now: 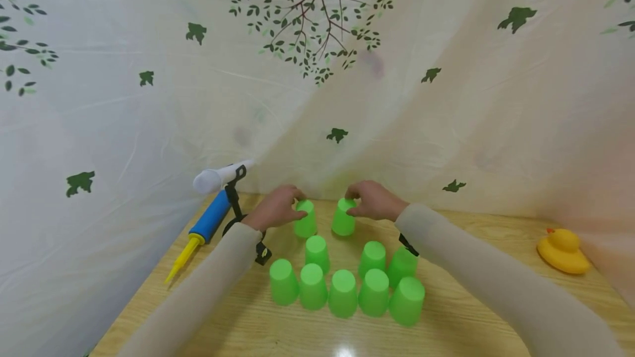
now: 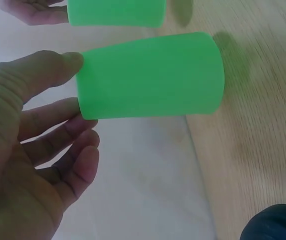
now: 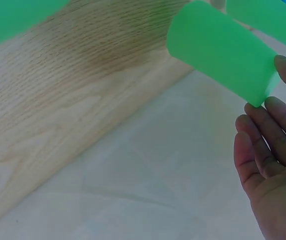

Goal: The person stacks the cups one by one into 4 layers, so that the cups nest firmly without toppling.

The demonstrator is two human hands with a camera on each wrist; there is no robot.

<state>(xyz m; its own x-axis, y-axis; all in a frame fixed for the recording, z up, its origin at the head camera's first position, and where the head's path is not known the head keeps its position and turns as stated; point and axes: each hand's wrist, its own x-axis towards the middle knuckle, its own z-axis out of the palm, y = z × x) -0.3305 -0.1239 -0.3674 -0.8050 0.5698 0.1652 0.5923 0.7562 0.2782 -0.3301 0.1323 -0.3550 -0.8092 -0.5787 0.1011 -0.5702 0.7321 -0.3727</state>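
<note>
One upturned green cup (image 1: 305, 219) is pinched by the left hand (image 1: 275, 208), its neighbour (image 1: 343, 218) by the right hand (image 1: 374, 201).

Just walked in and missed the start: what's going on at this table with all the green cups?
A person in pale sleeves has a hand on each of the two far cups: the left hand holds one upside-down green cup and the right hand holds the one beside it. Eight more green cups stand upside down nearer the person on the wooden table. A blue and yellow hand pump lies to the left, a yellow rubber duck to the right.
</note>
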